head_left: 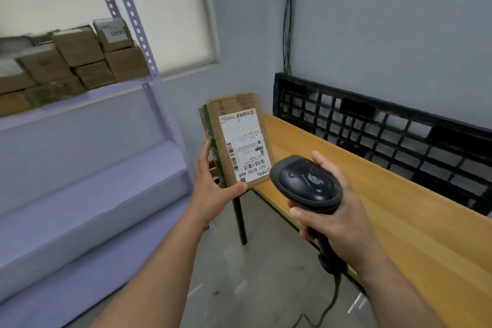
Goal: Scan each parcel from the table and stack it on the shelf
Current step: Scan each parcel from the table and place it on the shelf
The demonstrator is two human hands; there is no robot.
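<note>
Right hand wraps fingers round black corded handheld scanner; left hand pinches brown labelled cardboard parcel upright (label facing scanner). Bare wooden table beyond. Purple metal shelf already stacked; this parcel mid-scan, unshelved.

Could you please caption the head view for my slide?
The left hand holds a labelled parcel while the right hand aims a scanner at it.
</note>
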